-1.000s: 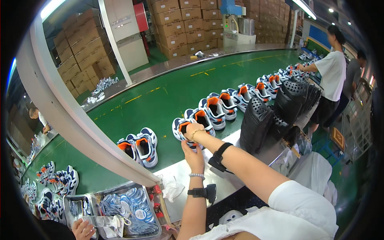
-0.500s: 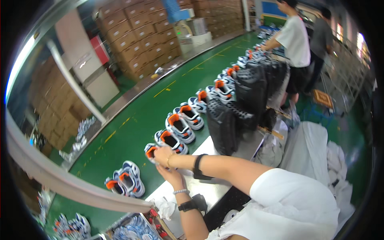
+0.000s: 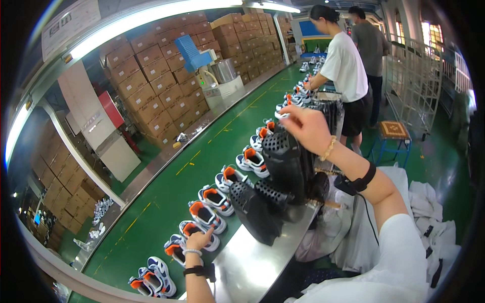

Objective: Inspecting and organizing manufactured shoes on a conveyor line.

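Note:
White, navy and orange sneakers stand in a row along the green conveyor belt. My left hand (image 3: 199, 240) is over one sneaker (image 3: 188, 227) near the row's close end, its index finger stretched out across the shoe's opening; the other fingers are partly hidden. Beside it stands another sneaker (image 3: 175, 247), partly behind my wrist. My right hand (image 3: 309, 129) is raised above the tall black perforated forms (image 3: 283, 156), fingers loosely bent and apart, with nothing visibly held. Its fingertips overlap a white sneaker (image 3: 281, 107) farther along the row; contact cannot be told.
A sneaker pair (image 3: 155, 275) stands at the near left of the belt (image 3: 151, 222). A metal ledge (image 3: 252, 260) runs along my side. Farther off, a person in white (image 3: 348, 65) works at the row. Cardboard boxes (image 3: 151, 86) are stacked beyond the belt; a stool (image 3: 394, 130) stands right.
Both hands were together at a sneaker; now they are apart. My right hand has moved up and away over the black forms, while the left stays low by the row. The view has shifted.

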A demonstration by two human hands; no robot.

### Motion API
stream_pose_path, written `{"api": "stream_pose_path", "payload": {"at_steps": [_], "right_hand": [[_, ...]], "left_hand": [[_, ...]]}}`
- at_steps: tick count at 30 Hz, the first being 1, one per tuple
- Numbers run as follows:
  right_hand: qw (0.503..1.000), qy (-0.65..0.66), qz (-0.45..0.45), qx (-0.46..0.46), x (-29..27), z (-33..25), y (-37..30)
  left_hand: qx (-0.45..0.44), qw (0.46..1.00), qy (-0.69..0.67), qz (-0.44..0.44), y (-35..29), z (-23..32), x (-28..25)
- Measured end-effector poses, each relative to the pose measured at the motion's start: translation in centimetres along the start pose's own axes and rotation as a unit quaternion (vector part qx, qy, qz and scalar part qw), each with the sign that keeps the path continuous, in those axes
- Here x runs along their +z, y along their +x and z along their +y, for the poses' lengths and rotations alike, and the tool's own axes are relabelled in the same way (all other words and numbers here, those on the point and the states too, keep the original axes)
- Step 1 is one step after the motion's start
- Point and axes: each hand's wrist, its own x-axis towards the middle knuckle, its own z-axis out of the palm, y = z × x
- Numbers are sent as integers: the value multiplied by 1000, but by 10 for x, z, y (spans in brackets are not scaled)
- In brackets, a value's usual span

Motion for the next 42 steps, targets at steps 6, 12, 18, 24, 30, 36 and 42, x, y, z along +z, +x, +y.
{"api": "stream_pose_path", "payload": {"at_steps": [6,12,18,24,30,36,42], "right_hand": [[991,-12,-98,88,5,106,3],[955,13,-282,90,-4,142,10],[955,-28,-265,130,-2,148,8],[987,53,-31,146,-19,79,11],[943,252,-216,-21,32,-96,-45],[811,-42,-579,-73,219,-215,-100],[838,-104,-518,-136,333,-244,-129]], "left_hand": [[-71,984,-88,-134,4,5,0],[34,992,18,-118,-37,6,17],[-14,989,-109,-96,-38,-4,21],[-1,987,-93,133,-53,-7,35],[51,825,-226,516,-95,-2,96],[91,839,-326,427,-97,-29,114],[44,826,-350,439,-92,-29,112]]}}
